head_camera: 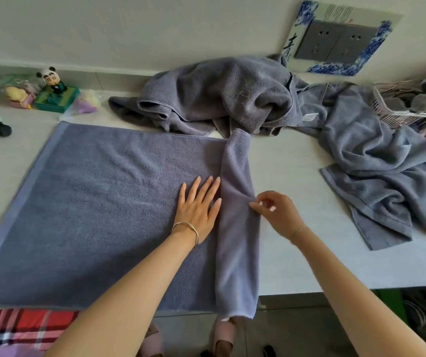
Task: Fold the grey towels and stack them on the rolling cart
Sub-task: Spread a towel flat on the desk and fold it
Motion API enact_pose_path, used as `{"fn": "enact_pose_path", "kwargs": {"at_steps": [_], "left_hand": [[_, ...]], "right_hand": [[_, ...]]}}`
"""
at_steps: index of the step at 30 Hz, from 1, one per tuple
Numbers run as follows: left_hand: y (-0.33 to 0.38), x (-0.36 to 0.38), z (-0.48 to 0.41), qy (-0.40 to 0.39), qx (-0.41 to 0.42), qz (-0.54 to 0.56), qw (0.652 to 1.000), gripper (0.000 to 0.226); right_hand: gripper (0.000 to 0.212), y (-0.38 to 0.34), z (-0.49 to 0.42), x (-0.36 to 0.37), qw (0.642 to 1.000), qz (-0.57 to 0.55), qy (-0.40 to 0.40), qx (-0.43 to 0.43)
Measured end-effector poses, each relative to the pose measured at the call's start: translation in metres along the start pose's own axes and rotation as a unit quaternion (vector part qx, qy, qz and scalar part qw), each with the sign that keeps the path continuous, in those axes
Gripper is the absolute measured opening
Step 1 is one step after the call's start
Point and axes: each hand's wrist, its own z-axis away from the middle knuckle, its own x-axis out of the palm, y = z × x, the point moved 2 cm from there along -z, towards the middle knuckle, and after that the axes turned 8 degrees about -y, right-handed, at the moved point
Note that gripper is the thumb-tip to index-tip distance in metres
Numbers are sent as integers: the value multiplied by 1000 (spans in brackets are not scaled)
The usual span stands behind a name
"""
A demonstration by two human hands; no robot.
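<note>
While the left hand is laid flat on the spread grey towel, fingers straight and slightly fanned, the right hand is curled, with thumb and forefinger pinched on the outer edge of the folded band along that towel's right side. Two hands are seen, and one bangle is worn on the left wrist.

Three grey towels are counted. One is spread on the table. One crumpled heap lies at the back, touched by the band's far end. One rumpled towel lies to the right, partly draped toward one basket.

The spread towel's near edge is set along the table's front edge, and the band is seen to overhang it slightly. Bare tabletop is left between the band and the right-hand towel, and a narrower strip is left beyond the towel's pale left hem. One panda figurine is stood at the far left.
</note>
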Motion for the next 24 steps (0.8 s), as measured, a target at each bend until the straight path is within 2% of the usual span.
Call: {"fn": "enact_pose_path", "kwargs": {"at_steps": [2, 3, 5, 6, 10, 12, 14, 17, 21, 24], "left_hand": [[0, 2, -1, 2, 7, -20, 1000, 53], [1, 2, -1, -10, 11, -27, 1000, 54], [1, 2, -2, -35, 19, -21, 999, 61], [2, 1, -3, -42, 20, -13, 999, 66], [11, -13, -16, 2, 6, 27, 1000, 72], [17, -19, -30, 9, 6, 37, 999, 74], [23, -23, -47, -1, 8, 37, 999, 68], [28, -21, -75, -33, 11, 21, 999, 54], [21, -9, -90, -49, -15, -24, 998, 58], [20, -3, -88, -27, -19, -38, 999, 65]], "right_hand": [[19, 15, 7, -21, 1000, 10, 11, 9], [17, 22, 10, -26, 999, 26, -12, 32], [18, 33, 14, -26, 995, 37, -52, 78], [20, 33, 13, -27, 995, 28, -47, 81], [30, 24, -18, -41, 986, -141, 42, 82], [23, 21, -39, -48, 976, -186, 78, 81], [18, 18, -61, -50, 982, -160, 82, 64], [33, 12, -95, -49, 993, -103, 30, 40], [51, 9, -132, -47, 999, 29, -25, -3], [42, 12, -153, -57, 991, 132, -24, -15]]}}
